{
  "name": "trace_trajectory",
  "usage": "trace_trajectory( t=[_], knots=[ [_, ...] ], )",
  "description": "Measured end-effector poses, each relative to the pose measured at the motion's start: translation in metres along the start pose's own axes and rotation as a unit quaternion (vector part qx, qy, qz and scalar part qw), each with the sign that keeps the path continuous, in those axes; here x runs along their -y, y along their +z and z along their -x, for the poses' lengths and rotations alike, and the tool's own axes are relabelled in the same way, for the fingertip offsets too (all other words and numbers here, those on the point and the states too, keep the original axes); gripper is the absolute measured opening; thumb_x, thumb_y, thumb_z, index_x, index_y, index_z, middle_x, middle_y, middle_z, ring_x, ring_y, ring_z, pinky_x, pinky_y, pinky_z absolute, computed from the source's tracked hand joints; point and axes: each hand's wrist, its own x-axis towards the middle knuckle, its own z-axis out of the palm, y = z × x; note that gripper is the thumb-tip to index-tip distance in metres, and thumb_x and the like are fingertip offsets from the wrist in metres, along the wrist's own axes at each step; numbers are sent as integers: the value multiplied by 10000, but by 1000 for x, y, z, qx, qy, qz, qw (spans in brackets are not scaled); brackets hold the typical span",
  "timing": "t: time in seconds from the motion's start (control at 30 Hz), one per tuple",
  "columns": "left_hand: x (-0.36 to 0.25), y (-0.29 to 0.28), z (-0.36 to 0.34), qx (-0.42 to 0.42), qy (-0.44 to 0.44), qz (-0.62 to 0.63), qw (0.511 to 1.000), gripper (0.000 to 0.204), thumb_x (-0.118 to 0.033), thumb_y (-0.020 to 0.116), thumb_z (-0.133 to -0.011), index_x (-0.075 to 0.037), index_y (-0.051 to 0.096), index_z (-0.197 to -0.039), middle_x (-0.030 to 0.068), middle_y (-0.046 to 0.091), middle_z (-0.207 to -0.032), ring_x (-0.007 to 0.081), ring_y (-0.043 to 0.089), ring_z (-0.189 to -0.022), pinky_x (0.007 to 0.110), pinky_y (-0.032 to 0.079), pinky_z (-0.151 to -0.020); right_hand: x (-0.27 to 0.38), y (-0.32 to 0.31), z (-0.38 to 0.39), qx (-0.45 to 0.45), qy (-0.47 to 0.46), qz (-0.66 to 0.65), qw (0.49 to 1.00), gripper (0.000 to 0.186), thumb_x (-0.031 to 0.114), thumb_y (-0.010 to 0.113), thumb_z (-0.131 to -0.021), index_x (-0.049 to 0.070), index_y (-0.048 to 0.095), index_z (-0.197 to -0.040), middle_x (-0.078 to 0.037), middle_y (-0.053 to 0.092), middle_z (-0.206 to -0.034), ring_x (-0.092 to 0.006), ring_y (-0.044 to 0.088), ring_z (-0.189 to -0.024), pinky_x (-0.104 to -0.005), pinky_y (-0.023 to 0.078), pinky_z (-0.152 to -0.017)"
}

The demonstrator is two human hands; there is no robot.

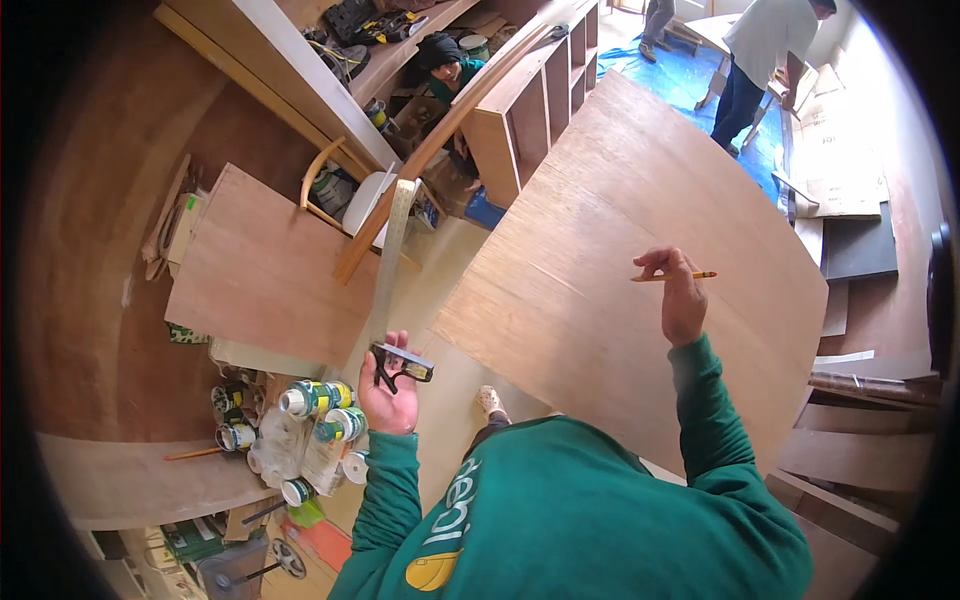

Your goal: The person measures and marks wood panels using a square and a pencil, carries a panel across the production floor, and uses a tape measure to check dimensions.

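My left hand [388, 405] is left of the plywood sheet [600, 210], palm turned up. A combination square [394, 250] rests in its grip, with the dark head at the palm and the long metal blade pointing up and away. Over the right half of the sheet is my right hand [684, 305], its fingers curled round a yellow pencil [706, 275]. The pencil lies roughly level, its reddish end toward the right. I cannot tell whether it touches the wood.
Paint cans [315, 398] crowd the floor at left, below another plywood panel [270, 270]. A wooden shelf frame [490, 140] and a long timber [440, 145] stand beyond. One person [448, 75] crouches there; another [765, 60] bends over by a blue tarp [660, 85].
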Motion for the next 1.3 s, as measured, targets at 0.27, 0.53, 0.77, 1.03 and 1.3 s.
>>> trace_trajectory(
  t=[0.27,0.53,0.77,1.03,1.3],
  knots=[
    [11,17,-8,79,-71,16,994,521,-395,561,-1012,-57,508,-1405,166,484,-1498,362,423,-1404,559,342,-1168,12,8,21,9,33,99,995,415,349,482,-1079,12,641,-898,-4,541,-781,-92,499,-762,-256,438,-736],
    [-8,8,-30,127,-164,-5,978,421,-417,635,-955,-155,600,-1283,160,450,-1541,341,397,-1433,585,304,-1192,21,33,63,-151,33,186,970,271,235,625,-1025,-10,650,-913,17,596,-846,-70,499,-830,-230,407,-749],
    [-61,-46,-87,166,-212,-8,963,491,-408,602,-999,-89,538,-1367,140,514,-1482,316,460,-1393,548,350,-1162,18,96,123,-263,-5,199,944,244,216,648,-1016,-9,662,-923,20,619,-861,-52,509,-794,-208,409,-716],
    [-157,-109,-133,142,-194,-70,968,448,-389,643,-987,-42,595,-1265,107,651,-1288,281,587,-1248,457,451,-1080,3,241,179,-207,-1,231,951,202,164,657,-1003,1,698,-891,0,636,-770,-72,550,-753,-240,442,-675],
    [-177,-150,-139,95,-254,-91,958,328,-332,630,-1006,-46,631,-1166,104,715,-1136,265,669,-1107,417,488,-1010,-47,305,213,-73,-17,293,953,83,75,663,-941,2,699,-924,-133,666,-788,-235,650,-713,-327,508,-644]
  ],
)
